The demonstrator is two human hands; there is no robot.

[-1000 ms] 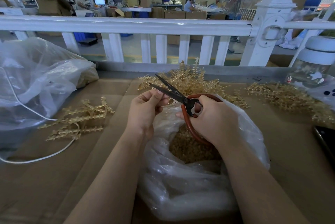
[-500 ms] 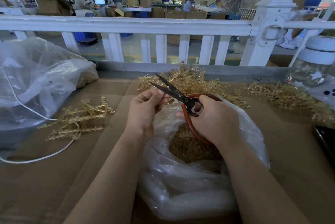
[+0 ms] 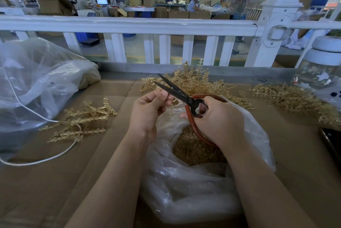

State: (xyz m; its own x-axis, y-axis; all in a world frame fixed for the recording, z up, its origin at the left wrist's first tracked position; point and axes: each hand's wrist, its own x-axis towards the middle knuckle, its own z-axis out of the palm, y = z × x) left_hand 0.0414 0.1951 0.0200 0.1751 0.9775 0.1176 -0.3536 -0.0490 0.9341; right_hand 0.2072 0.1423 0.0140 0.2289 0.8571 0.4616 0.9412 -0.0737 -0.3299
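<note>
My right hand (image 3: 217, 118) grips the red-brown handles of a pair of black-bladed scissors (image 3: 177, 91), whose blades stand apart and point up-left. My left hand (image 3: 149, 109) has its thumb and fingers pinched together just under the blades; whatever it holds is too small to make out. Both hands hover over an open clear plastic bag (image 3: 184, 187) holding small yellowish cut pieces (image 3: 191, 150). Branching yellowish plastic sprues lie in piles behind the hands (image 3: 191, 82), at the left (image 3: 83, 118) and at the right (image 3: 295, 98).
Brown cardboard (image 3: 46, 181) covers the worktable. A large clear bag (image 3: 36, 83) and a white cord (image 3: 42, 159) lie at the left. A white-lidded glass jar (image 3: 323, 69) and a dark flat object (image 3: 332, 144) sit at the right. A white railing (image 3: 129, 24) borders the far edge.
The scissors stay open and both hands hold almost the same place; the blades have shifted only slightly above my left fingertips.
</note>
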